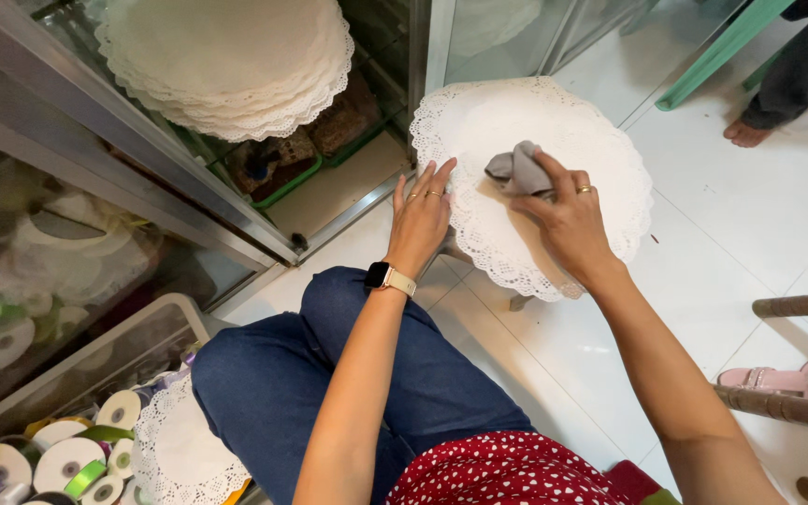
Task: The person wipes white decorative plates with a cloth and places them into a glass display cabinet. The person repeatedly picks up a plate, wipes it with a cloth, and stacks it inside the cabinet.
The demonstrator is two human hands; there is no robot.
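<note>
I'm wiping the round white lace-edged paper doily [554, 243] that lies on a small stool in front of my knees. My right hand [568, 220] is closed around a crumpled grey cloth [516, 170], pressing it near the doily's middle. My left hand [420, 215] lies flat, fingers spread, pinning the doily's left edge. Next, I judge, calls for sweeping strokes without tearing the lace.
</note>
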